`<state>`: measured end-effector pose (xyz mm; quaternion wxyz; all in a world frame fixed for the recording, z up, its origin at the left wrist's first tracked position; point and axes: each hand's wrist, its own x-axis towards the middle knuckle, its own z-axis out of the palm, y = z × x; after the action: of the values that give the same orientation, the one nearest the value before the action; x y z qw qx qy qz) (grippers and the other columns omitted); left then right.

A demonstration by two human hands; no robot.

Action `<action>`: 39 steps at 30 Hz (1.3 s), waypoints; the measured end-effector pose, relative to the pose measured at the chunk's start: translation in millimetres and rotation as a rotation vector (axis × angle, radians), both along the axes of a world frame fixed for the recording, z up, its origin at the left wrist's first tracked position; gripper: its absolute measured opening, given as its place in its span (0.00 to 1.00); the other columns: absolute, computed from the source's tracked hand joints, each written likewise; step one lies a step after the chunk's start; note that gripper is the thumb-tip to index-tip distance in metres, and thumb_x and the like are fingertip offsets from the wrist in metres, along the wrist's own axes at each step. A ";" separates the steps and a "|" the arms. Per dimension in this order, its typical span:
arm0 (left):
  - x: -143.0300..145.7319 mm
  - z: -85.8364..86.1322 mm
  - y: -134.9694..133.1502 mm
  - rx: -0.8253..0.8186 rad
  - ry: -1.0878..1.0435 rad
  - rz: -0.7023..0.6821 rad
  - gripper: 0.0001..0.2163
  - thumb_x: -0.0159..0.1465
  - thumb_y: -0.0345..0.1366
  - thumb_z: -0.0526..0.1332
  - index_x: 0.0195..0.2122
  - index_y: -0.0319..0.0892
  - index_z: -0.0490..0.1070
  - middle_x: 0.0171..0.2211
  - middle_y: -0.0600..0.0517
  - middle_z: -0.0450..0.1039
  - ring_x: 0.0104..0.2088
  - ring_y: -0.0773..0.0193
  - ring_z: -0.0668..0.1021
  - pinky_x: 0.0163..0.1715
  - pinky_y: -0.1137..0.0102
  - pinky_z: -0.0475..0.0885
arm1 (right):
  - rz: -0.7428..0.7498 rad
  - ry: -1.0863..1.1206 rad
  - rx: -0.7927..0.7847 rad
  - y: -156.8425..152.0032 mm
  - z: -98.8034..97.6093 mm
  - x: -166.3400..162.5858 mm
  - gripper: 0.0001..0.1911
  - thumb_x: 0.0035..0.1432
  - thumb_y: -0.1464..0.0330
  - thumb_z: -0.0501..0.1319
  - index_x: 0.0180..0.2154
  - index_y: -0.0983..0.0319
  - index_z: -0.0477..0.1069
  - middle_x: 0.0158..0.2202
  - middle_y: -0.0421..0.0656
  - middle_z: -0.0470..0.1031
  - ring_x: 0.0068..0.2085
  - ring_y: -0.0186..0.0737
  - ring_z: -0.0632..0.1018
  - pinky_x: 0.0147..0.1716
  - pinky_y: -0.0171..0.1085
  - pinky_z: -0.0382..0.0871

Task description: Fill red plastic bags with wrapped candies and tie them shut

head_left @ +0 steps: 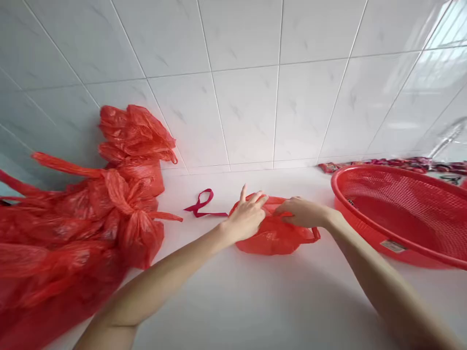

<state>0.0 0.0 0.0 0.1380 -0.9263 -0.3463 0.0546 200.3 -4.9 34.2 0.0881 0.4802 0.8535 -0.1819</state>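
Note:
A small red plastic bag (275, 238) sits on the white tabletop with its mouth facing up, and a looped handle sticks out at its right. My left hand (248, 217) lies over the bag's left rim, its fingers stretched out and apart; the thumb is hidden. At the right side of the mouth, my right hand (301, 212) has its fingers curled onto the bag's film near the rim. What the bag contains cannot be made out. A dark pink ribbon (204, 201) lies in a loop just left of the bag.
Several knotted red plastic bags (83, 233) are heaped at the left against the tiled wall (244, 107). A large red mesh basket (392, 221) stands at the right. Behind it, small red packets (397, 163) line the wall, beside clear plastic (450, 141).

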 end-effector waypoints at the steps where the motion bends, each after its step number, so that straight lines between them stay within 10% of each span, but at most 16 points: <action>1: -1.2 -3.7 5.2 -0.023 0.016 0.011 0.12 0.62 0.25 0.57 0.40 0.40 0.80 0.66 0.38 0.63 0.70 0.46 0.58 0.68 0.38 0.43 | -0.014 -0.039 -0.002 2.1 -3.3 -0.8 0.20 0.63 0.75 0.48 0.45 0.57 0.76 0.48 0.44 0.79 0.55 0.50 0.74 0.58 0.48 0.65; 14: -33.8 -1.5 32.4 -0.334 0.043 0.508 0.27 0.47 0.15 0.59 0.48 0.41 0.76 0.73 0.36 0.46 0.72 0.35 0.46 0.63 0.31 0.47 | -0.163 -0.250 0.029 10.5 -16.9 2.9 0.19 0.40 0.87 0.53 0.30 0.61 0.69 0.32 0.42 0.74 0.47 0.49 0.77 0.64 0.72 0.37; 22: -37.3 16.3 12.9 -0.348 -0.210 0.221 0.26 0.57 0.24 0.60 0.56 0.49 0.74 0.74 0.45 0.46 0.73 0.42 0.47 0.67 0.38 0.47 | -0.085 -0.053 0.114 7.5 -11.8 14.4 0.25 0.45 0.79 0.58 0.45 0.57 0.74 0.41 0.44 0.78 0.53 0.52 0.74 0.67 0.64 0.39; 29: -33.3 -11.0 25.1 -0.193 -0.330 -0.210 0.22 0.60 0.18 0.52 0.40 0.47 0.82 0.57 0.50 0.75 0.64 0.55 0.69 0.67 0.47 0.54 | -0.080 -0.081 0.121 3.8 -12.6 1.7 0.21 0.50 0.76 0.58 0.46 0.57 0.74 0.38 0.43 0.78 0.48 0.51 0.77 0.66 0.65 0.40; 35: -26.3 -34.8 35.4 -0.281 -0.200 0.007 0.16 0.65 0.34 0.59 0.53 0.44 0.76 0.66 0.41 0.64 0.70 0.47 0.60 0.68 0.42 0.49 | -0.079 -0.219 -0.020 6.5 -21.1 -4.0 0.17 0.50 0.72 0.64 0.44 0.57 0.71 0.40 0.45 0.77 0.52 0.56 0.74 0.65 0.69 0.38; 39: -29.2 -31.7 39.2 -0.447 -0.136 0.208 0.34 0.61 0.56 0.62 0.63 0.42 0.66 0.71 0.38 0.53 0.72 0.45 0.52 0.68 0.40 0.40 | -0.135 -0.325 -0.111 11.1 -28.6 0.3 0.33 0.47 0.78 0.63 0.57 0.63 0.66 0.48 0.54 0.75 0.58 0.62 0.70 0.62 0.77 0.34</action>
<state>-29.2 39.2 -31.7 -0.1001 -0.8947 -0.4276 0.0812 200.6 6.1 5.5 0.2390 0.5541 0.7823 -0.1543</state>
